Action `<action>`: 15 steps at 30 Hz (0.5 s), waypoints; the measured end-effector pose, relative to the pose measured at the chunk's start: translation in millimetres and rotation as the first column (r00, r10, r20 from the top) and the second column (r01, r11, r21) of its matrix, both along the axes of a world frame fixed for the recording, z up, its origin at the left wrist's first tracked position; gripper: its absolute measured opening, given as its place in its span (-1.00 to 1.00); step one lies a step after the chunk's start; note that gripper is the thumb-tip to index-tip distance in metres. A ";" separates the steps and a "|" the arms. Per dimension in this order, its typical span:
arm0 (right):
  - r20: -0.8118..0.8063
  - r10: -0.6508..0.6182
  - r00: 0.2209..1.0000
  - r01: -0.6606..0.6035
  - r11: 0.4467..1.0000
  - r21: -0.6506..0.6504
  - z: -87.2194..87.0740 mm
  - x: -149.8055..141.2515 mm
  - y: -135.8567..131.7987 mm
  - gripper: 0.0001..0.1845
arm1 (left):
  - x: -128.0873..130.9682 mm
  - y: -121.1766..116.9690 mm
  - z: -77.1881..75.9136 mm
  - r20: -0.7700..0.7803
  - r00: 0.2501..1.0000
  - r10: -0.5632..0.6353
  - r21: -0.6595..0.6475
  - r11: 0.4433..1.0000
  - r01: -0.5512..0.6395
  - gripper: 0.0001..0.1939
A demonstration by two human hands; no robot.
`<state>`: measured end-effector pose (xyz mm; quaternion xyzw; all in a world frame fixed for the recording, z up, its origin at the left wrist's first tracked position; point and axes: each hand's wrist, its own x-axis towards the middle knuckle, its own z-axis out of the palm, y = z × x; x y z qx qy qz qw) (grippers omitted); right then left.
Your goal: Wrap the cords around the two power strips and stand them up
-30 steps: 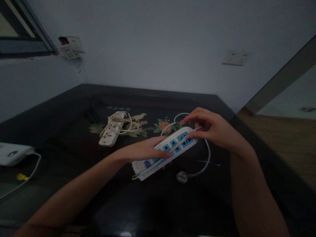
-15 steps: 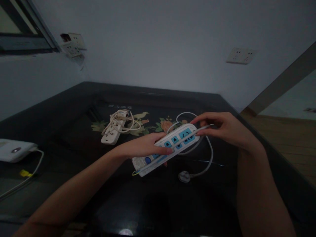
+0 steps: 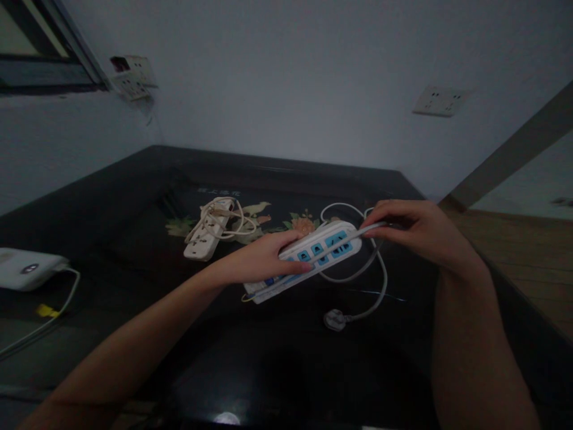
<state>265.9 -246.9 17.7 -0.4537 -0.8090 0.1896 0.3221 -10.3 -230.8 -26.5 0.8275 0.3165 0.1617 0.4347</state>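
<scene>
Two hands work on one white power strip (image 3: 317, 249) with blue socket panels, held slantwise over the black tabletop (image 3: 277, 358); whether any edge of it touches down is hard to tell. The left hand (image 3: 264, 260) holds the body, thumb pressed across the socket face, its other fingers mostly hidden; the right hand (image 3: 412, 230) pinches the pale power cord (image 3: 370, 228) between thumb and fingers just past the strip's right end, the cord lying lengthwise over the sockets. The casing is probably light, rigid plastic, smooth enough to slip under a loose grip; a hold around its middle, on both long edges, should suit it best. The cord looks bendy yet springy, likely to lift unless the thumb pins it; the plug (image 3: 335, 320), resting on the tabletop, may drag as a small weight.
</scene>
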 end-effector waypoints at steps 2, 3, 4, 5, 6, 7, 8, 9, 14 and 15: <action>-0.028 -0.004 1.000 0.004 1.000 0.012 0.0 -0.3 -1.3 -0.80 | -0.2 -1.5 1.1 -0.004 1.000 -0.007 0.027 1.000 0.007 -0.66; -0.051 -0.004 0.999 0.005 1.000 0.019 -0.2 -1.0 -1.9 -0.81 | -0.1 -2.6 1.7 -0.007 1.000 -0.007 0.036 0.999 0.008 -0.65; -0.079 -0.005 0.997 0.007 1.000 0.026 -0.3 -2.0 -2.4 -0.82 | 0.2 -4.0 2.6 -0.016 1.000 -0.009 0.041 0.999 0.009 -0.65; -0.113 -0.004 0.994 0.007 1.000 0.027 -0.6 -3.4 -2.7 -0.83 | 0.6 -5.8 3.9 -0.026 1.000 -0.012 0.045 0.999 0.013 -0.64; -0.150 -0.001 0.989 0.004 1.000 0.023 -0.9 -5.1 -2.6 -0.84 | 1.1 -8.2 5.6 -0.035 0.999 -0.019 0.048 0.999 0.021 -0.62; -0.187 0.007 0.982 -0.005 1.000 0.012 -1.3 -6.9 -2.1 -0.84 | 1.7 -11.0 7.6 -0.040 0.999 -0.032 0.049 0.998 0.034 -0.61; -0.225 0.022 0.974 -0.024 1.000 -0.007 -2.0 -8.9 -1.1 -0.85 | 2.3 -14.2 9.9 -0.040 0.998 -0.049 0.050 0.997 0.051 -0.60; -0.261 0.044 0.964 -0.054 0.998 -0.033 -3.0 -10.9 0.4 -0.84 | 2.8 -17.7 12.5 -0.036 0.997 -0.069 0.054 0.996 0.071 -0.59; -0.412 0.215 0.886 -0.285 0.951 -0.118 -14.9 -24.3 10.8 -0.63 | 4.0 -34.6 23.6 0.001 0.994 -0.110 0.109 0.988 0.109 -0.58; -0.427 0.236 0.873 -0.322 0.936 -0.140 -18.2 -28.3 12.2 -0.57 | 3.9 -37.0 24.9 0.005 0.993 -0.119 0.119 0.986 0.118 -0.58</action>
